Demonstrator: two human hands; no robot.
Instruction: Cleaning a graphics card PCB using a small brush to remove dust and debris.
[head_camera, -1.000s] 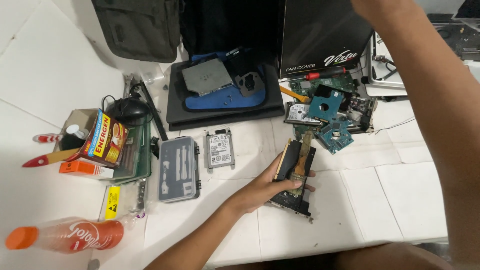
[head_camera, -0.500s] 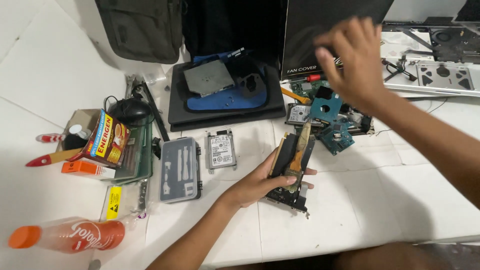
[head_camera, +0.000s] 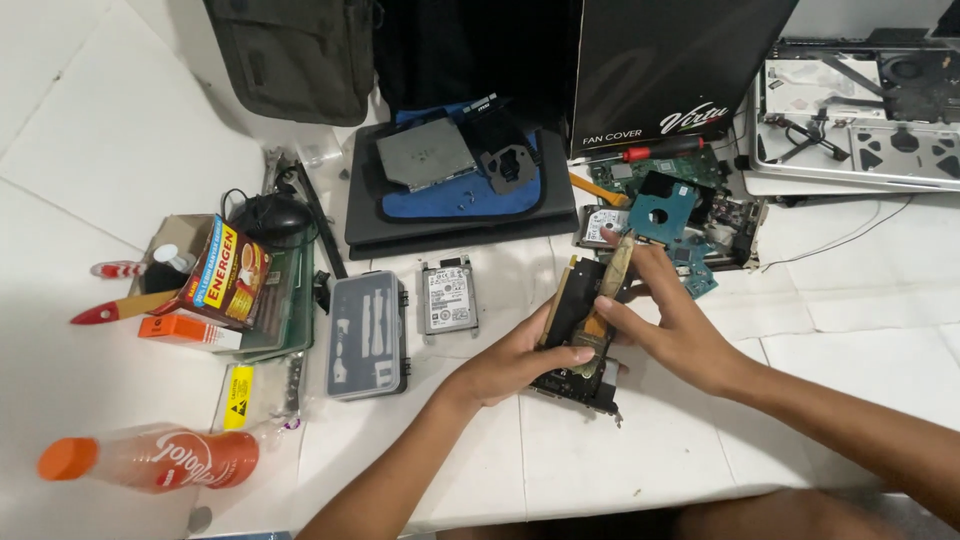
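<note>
Opened laptop chassis (head_camera: 860, 110) top right, black box (head_camera: 670, 65) behind, white table (head_camera: 640, 450) under all. Black expansion card (head_camera: 578, 335) held tilted off the table, centre. Left hand (head_camera: 525, 355) clamped around its lower edge; right hand (head_camera: 670, 325) pinching the top. Looks like inspection; next move needs a steady pinch. Card's underside hidden, component detail unclear.

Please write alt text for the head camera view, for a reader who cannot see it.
Both hands hold a black circuit card over a white table: left hand beneath, right hand on top. Nearby lie a silver hard drive, a grey screwdriver case and an orange bottle.
</note>
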